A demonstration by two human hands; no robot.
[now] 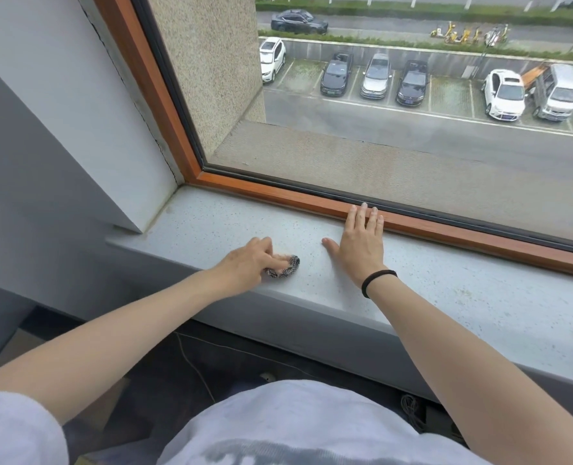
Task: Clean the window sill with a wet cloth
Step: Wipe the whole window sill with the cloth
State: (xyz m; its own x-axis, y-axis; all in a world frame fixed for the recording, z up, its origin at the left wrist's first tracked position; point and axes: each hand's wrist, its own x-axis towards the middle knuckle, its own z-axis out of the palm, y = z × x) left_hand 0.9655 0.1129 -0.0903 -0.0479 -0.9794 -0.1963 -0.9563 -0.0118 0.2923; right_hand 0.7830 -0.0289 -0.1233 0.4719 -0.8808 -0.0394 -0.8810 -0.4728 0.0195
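Left hand (250, 260) clamps the balled cloth (283, 266) on the sill (446, 297); right hand (359, 241) lies flat, empty, just beside it.

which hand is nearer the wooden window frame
Right. The right hand lies flat on the window sill with its fingertips touching the bottom rail of the wooden window frame. The left hand presses the cloth nearer the sill's front edge.
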